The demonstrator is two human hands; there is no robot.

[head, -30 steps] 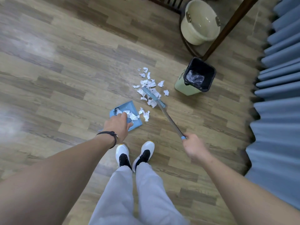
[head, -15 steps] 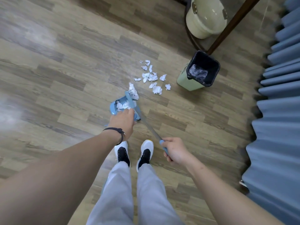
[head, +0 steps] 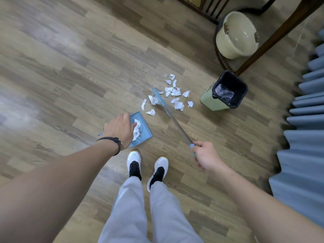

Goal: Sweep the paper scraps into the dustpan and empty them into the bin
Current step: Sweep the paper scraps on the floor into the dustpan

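Note:
A blue dustpan [head: 144,129] lies on the wooden floor in front of my feet, with crumpled white scraps inside it. My left hand [head: 119,130] is over the dustpan's near side, holding it by its handle, which the hand hides. My right hand [head: 205,156] grips the end of a long-handled blue broom [head: 175,123]; its head [head: 158,99] rests among the white paper scraps [head: 172,92] scattered on the floor. A green bin [head: 226,92] with a black liner stands open to the right of the scraps.
A cream bucket [head: 236,35] sits behind the bin under a dark wooden table leg [head: 273,37]. Blue pleated curtain [head: 305,137] runs along the right. My white and black shoes [head: 147,169] stand just behind the dustpan.
The broom head has swung back from the dustpan out to the scrap pile. My right hand moved right and forward. More scraps lie in the dustpan than one second ago.

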